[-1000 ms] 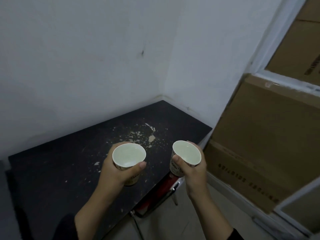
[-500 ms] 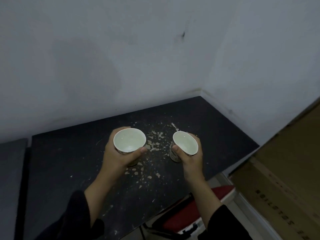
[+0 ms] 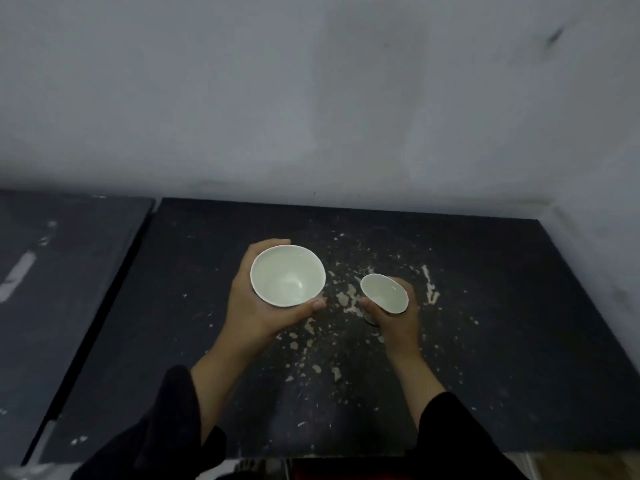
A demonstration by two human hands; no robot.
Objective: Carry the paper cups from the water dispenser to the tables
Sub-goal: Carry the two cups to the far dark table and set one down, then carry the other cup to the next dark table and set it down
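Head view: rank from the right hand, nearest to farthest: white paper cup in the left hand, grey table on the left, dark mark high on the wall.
1. White paper cup in the left hand: just left of the right hand, over the black speckled table.
2. Grey table: far left, beside the black one.
3. Dark mark on the wall: top right, well behind.

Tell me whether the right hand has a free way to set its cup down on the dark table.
Probably yes. The right hand holds its paper cup low over the dark table, with only pale flecks under it.
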